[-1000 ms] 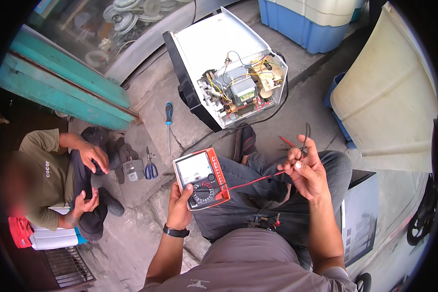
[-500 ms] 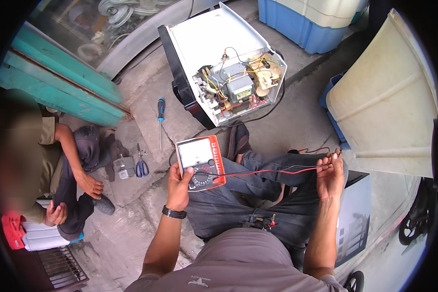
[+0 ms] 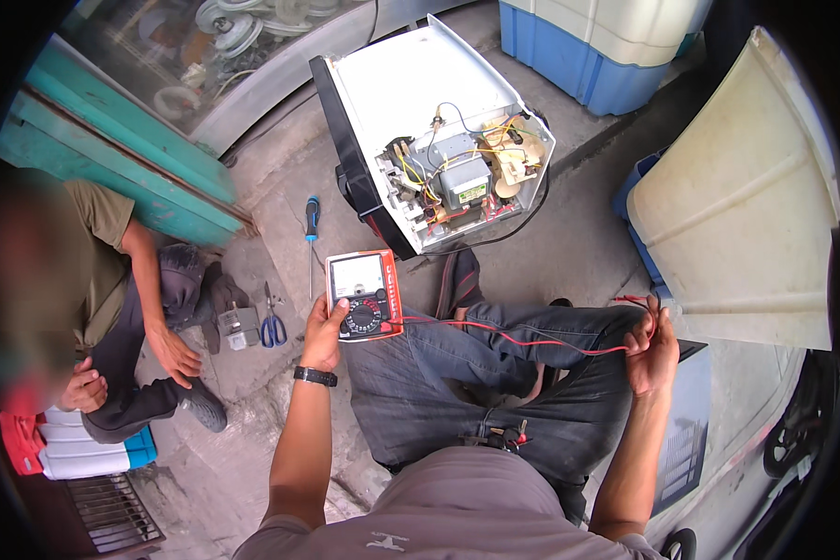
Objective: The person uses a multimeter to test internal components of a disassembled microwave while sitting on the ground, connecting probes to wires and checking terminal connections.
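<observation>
My left hand (image 3: 325, 331) grips a red analog multimeter (image 3: 364, 294) by its lower left edge, thumb on the dial, over my left knee. Red and black test leads (image 3: 523, 341) run from the meter across my lap to my right hand (image 3: 651, 350), which is closed around the lead ends and probes out by my right knee. In front of me an opened white microwave oven (image 3: 411, 103) lies on the concrete with its transformer (image 3: 464, 184) and wiring exposed.
A blue-handled screwdriver (image 3: 312, 219), scissors (image 3: 272, 327) and a small metal part (image 3: 238, 327) lie on the ground to the left. Another person (image 3: 112, 280) sits at far left. A cream panel (image 3: 747, 205) leans at right; a blue-and-white appliance (image 3: 597, 47) stands behind.
My right hand has drawn the leads out to the right and lower, stretching them across my lap. The meter stays in my left hand. The person at left shifted their arms.
</observation>
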Demonstrator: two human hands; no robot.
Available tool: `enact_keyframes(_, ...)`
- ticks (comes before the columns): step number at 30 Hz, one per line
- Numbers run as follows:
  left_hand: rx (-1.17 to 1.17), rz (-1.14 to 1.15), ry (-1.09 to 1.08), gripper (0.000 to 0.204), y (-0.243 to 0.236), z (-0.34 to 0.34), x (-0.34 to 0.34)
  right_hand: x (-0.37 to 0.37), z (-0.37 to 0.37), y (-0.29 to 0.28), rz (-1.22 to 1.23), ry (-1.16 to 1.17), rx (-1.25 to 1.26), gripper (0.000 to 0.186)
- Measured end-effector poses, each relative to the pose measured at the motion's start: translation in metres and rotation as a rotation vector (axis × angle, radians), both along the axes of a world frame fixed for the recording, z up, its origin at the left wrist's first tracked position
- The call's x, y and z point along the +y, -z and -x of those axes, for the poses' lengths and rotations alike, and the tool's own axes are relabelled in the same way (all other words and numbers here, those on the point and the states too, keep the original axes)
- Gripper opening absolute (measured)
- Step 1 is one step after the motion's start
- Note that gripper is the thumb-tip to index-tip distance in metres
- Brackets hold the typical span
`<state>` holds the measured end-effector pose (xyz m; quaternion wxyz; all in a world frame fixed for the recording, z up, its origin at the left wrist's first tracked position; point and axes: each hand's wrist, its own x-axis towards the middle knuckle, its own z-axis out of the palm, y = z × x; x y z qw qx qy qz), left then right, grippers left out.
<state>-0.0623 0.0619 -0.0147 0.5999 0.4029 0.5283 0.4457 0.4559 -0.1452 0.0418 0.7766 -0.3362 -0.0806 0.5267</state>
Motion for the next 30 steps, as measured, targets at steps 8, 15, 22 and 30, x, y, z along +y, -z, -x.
enact_keyframes(8,-0.051,0.140,-0.048,0.039,0.032,0.009,0.061,0.006,0.097,-0.025,0.159,-0.486,-0.125,0.082)
enact_keyframes(15,-0.156,0.098,-0.150,0.032,0.067,0.006,0.080,0.006,0.151,0.008,0.116,-0.645,-0.276,0.069)
enact_keyframes(22,0.969,-0.208,-0.304,0.050,0.055,-0.022,0.073,0.004,0.175,0.017,0.069,-0.771,-0.235,0.019)
enact_keyframes(30,1.054,-0.450,-0.252,0.035,-0.001,-0.025,0.017,0.023,0.188,0.000,-0.103,-0.852,-0.419,0.027)
